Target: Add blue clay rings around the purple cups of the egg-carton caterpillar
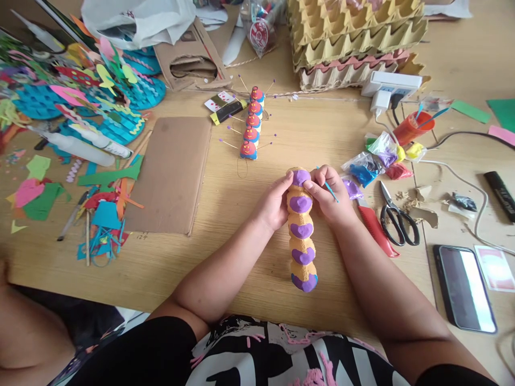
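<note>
A strip of egg-carton cups (301, 219), coloured yellow-orange, stands out from the table between my hands, each cup carrying a purple clay patch (301, 231). My left hand (272, 203) grips the strip's far end from the left side, thumb near the top patch. On the other side, my right hand (330, 201) has its thumb against that same purple patch, while a thin blue stick (330, 190) is tucked in its curled fingers. Beyond them sits a finished-looking red and blue egg-carton caterpillar (252, 122) with purple-tipped cotton swabs sticking out both sides.
Scissors (396, 217), a red-handled knife (376, 228), clay bags (362, 167) and an orange cup (414, 127) lie to the right, with a phone (464, 289) nearer. Cardboard (169, 174) and paper scraps (107, 214) are left. Egg trays (354, 40) are stacked behind.
</note>
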Action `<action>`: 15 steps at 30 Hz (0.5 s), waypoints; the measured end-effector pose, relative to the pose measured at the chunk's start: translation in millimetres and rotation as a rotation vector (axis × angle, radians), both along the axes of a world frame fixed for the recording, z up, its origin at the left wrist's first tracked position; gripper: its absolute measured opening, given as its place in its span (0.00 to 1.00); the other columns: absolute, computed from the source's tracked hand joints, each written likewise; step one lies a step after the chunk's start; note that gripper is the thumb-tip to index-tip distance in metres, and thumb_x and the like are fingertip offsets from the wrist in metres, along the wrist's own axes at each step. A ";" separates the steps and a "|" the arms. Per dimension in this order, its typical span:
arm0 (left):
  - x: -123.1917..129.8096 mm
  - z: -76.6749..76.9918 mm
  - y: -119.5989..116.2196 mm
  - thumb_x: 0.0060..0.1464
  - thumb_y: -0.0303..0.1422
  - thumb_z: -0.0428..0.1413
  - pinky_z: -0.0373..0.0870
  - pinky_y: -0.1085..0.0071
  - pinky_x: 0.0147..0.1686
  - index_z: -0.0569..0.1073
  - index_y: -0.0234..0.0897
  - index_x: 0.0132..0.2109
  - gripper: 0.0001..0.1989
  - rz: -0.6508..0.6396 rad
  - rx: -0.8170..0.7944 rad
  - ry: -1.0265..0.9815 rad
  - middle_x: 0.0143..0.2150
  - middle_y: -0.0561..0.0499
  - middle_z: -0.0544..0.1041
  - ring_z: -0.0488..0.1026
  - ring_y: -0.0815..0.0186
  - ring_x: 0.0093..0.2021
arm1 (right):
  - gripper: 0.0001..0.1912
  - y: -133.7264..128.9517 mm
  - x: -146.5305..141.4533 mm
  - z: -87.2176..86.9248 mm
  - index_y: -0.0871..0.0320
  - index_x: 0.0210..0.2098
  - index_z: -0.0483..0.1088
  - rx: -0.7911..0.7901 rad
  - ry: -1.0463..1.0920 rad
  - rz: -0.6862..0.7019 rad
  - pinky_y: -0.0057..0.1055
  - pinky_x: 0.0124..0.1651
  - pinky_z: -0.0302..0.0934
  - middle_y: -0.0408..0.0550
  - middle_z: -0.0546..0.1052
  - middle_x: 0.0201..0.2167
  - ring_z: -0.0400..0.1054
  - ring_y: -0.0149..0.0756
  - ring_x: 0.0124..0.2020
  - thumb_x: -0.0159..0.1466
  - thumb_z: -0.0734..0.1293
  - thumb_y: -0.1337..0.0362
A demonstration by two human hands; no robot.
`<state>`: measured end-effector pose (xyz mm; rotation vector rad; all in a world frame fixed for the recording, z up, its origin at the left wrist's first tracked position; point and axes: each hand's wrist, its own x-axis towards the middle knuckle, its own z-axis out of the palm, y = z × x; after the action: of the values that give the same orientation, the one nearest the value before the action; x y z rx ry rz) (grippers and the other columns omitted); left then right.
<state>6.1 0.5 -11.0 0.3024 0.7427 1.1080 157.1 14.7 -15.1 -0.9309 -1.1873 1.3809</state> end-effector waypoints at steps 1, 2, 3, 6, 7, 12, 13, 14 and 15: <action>-0.6 0.1 0.0 0.63 0.52 0.70 0.80 0.69 0.37 0.81 0.42 0.43 0.18 -0.004 -0.002 -0.012 0.36 0.53 0.83 0.83 0.65 0.35 | 0.36 0.5 0.6 -0.9 0.51 0.30 0.58 0.004 0.012 0.011 0.34 0.36 0.52 0.37 0.65 0.29 0.56 0.32 0.32 0.57 0.86 0.42; -1.1 0.4 0.0 0.63 0.52 0.69 0.79 0.69 0.36 0.81 0.42 0.43 0.18 -0.009 -0.008 -0.022 0.35 0.54 0.83 0.83 0.66 0.33 | 0.36 0.8 1.0 -1.7 0.51 0.30 0.58 0.008 0.020 0.020 0.34 0.36 0.52 0.38 0.65 0.29 0.56 0.33 0.32 0.58 0.85 0.41; -1.4 0.8 0.1 0.64 0.52 0.69 0.79 0.70 0.34 0.80 0.42 0.42 0.18 -0.013 -0.016 -0.031 0.34 0.54 0.82 0.82 0.67 0.32 | 0.36 1.0 1.1 -2.2 0.51 0.30 0.58 0.014 0.020 0.024 0.34 0.36 0.52 0.38 0.65 0.29 0.56 0.33 0.32 0.58 0.85 0.41; -1.7 1.2 0.3 0.65 0.51 0.68 0.77 0.71 0.32 0.79 0.41 0.42 0.18 -0.028 -0.038 -0.054 0.33 0.55 0.81 0.79 0.68 0.29 | 0.36 0.4 0.7 -2.0 0.51 0.30 0.57 0.026 -0.028 -0.002 0.34 0.35 0.52 0.37 0.64 0.29 0.55 0.33 0.31 0.58 0.86 0.42; -1.5 0.9 0.3 0.65 0.51 0.68 0.77 0.71 0.31 0.79 0.41 0.41 0.18 -0.031 -0.041 -0.056 0.32 0.55 0.81 0.79 0.68 0.28 | 0.36 0.1 0.5 -1.7 0.51 0.29 0.56 0.028 -0.044 -0.013 0.34 0.34 0.52 0.37 0.64 0.29 0.55 0.33 0.31 0.58 0.86 0.43; 0.4 -0.8 0.0 0.63 0.53 0.69 0.78 0.70 0.33 0.81 0.43 0.41 0.19 -0.013 -0.008 -0.020 0.34 0.53 0.83 0.81 0.67 0.31 | 0.35 -0.5 1.3 -1.6 0.51 0.30 0.58 0.034 -0.060 0.008 0.34 0.33 0.51 0.38 0.64 0.29 0.53 0.33 0.30 0.58 0.86 0.43; 0.9 -0.3 -0.2 0.63 0.53 0.69 0.78 0.70 0.33 0.81 0.43 0.41 0.19 -0.011 -0.002 -0.013 0.35 0.52 0.83 0.82 0.66 0.32 | 0.35 -0.5 1.7 -2.2 0.51 0.31 0.58 0.032 -0.056 0.012 0.34 0.33 0.51 0.37 0.64 0.29 0.53 0.32 0.30 0.57 0.86 0.43; 1.3 0.7 -0.3 0.62 0.53 0.70 0.78 0.70 0.34 0.82 0.43 0.41 0.19 -0.007 0.000 -0.004 0.35 0.52 0.84 0.82 0.66 0.33 | 0.35 -0.5 2.2 -2.9 0.51 0.31 0.58 0.028 -0.055 0.014 0.34 0.33 0.51 0.37 0.63 0.29 0.53 0.32 0.30 0.57 0.86 0.43; 1.6 2.1 -0.5 0.62 0.53 0.70 0.78 0.70 0.35 0.82 0.43 0.41 0.18 -0.001 0.001 0.005 0.35 0.52 0.84 0.83 0.65 0.34 | 0.35 -0.3 2.6 -3.7 0.51 0.31 0.58 0.024 -0.056 0.015 0.34 0.33 0.52 0.38 0.64 0.29 0.54 0.33 0.30 0.57 0.86 0.42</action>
<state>7.7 0.0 -8.9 0.3058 0.7463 1.1074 159.7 14.4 -18.7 -0.9511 -1.2531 1.3574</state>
